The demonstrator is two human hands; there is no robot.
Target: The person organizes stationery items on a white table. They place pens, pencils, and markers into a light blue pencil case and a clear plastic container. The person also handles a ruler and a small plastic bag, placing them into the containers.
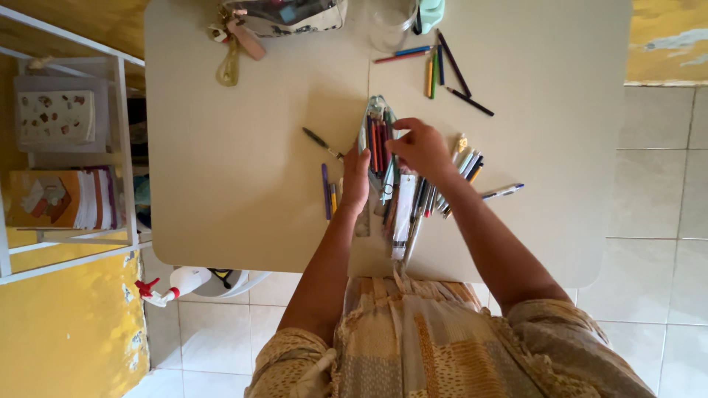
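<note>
We are seeing clear plastic pencil pouch (pixel 377 140) lying open at middle of table (pixel 243 184), holding red, green and blue pencils. Left hand (pixel 357 180) is pressing pouch's left edge; right hand (pixel 422 147) is reaching in from its right. Clear zip case (pixel 291 16) with cream trim is sitting at table's far edge. White spray bottle (pixel 181 282), red trigger, is lying below table's near-left corner.

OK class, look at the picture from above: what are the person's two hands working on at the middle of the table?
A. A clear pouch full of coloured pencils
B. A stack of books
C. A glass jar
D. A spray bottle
A: the left hand steadies the clear pouch of pencils while the right hand reaches into it.
</note>
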